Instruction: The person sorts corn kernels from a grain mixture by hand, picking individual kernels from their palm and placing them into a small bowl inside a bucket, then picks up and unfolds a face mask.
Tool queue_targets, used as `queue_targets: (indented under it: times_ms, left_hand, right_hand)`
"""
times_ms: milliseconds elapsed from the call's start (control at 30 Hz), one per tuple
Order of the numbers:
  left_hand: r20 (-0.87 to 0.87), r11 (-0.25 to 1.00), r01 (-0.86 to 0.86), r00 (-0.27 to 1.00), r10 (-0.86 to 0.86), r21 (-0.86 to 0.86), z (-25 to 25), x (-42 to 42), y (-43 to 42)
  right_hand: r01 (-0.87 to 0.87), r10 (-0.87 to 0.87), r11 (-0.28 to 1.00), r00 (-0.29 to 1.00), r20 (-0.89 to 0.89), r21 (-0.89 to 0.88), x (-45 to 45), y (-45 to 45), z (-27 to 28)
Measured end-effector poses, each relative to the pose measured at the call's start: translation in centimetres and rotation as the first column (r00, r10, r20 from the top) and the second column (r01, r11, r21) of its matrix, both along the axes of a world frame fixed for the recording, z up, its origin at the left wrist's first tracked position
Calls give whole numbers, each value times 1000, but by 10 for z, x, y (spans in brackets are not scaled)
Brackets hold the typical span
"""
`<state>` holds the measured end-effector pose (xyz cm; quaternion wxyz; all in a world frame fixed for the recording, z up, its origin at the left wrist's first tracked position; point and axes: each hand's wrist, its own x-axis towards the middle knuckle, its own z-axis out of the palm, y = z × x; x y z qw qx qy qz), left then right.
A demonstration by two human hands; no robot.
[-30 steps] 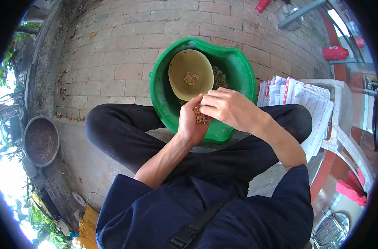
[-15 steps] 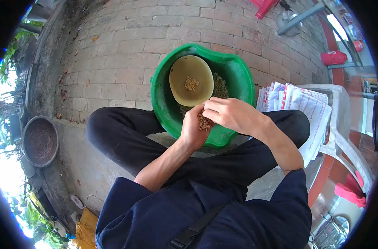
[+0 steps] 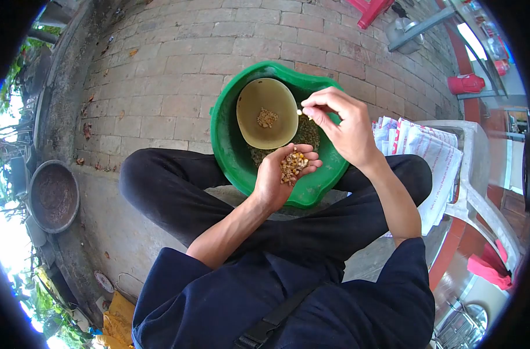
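My left hand lies palm up over the near rim of a green basin, its fingers cupped under a pile of yellow and brown kernels. Up and to the right, my right hand pinches a pale kernel between thumb and fingertips, beside the right rim of a cream bowl. Inside that bowl rests a small heap of pale kernels. Greyish-green material covers part of the basin's floor beneath the bowl.
Folded printed sacks lie by a white plastic chair at the right. A round dark basin stands at the far left. At the top right are a red stool and a metal pot. Brick paving extends beyond the green basin.
My right hand has lifted away from the left palm, up and to the right, with a pale kernel at its fingertips. My left hand has opened flatter, showing the kernels.
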<state>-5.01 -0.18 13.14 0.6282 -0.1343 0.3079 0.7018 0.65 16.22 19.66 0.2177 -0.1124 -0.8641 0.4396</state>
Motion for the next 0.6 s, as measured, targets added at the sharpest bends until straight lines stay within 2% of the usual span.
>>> queue_targets:
  times_ms: [67, 133, 367, 433, 600]
  left_hand:
    - [-4, 1000, 2, 1000, -2, 4, 0, 1, 0]
    - [-9, 1000, 5, 1000, -5, 7, 1, 1, 0]
    - [-36, 1000, 22, 999, -22, 5, 1, 1, 0]
    - [-38, 1000, 18, 999, -18, 6, 1, 1, 0]
    - [-55, 999, 33, 998, -33, 5, 1, 1, 0]
  right_hand:
    - [28, -27, 998, 1000, 15, -58, -1, 1, -3]
    - [59, -59, 981, 998, 2, -187, -1, 2, -6]
    - [88, -84, 974, 996, 26, -207, -1, 2, -8]
    - [89, -82, 953, 996, 37, -288, -1, 1, -8]
    - [77, -67, 957, 997, 44, -281, -1, 2, -9]
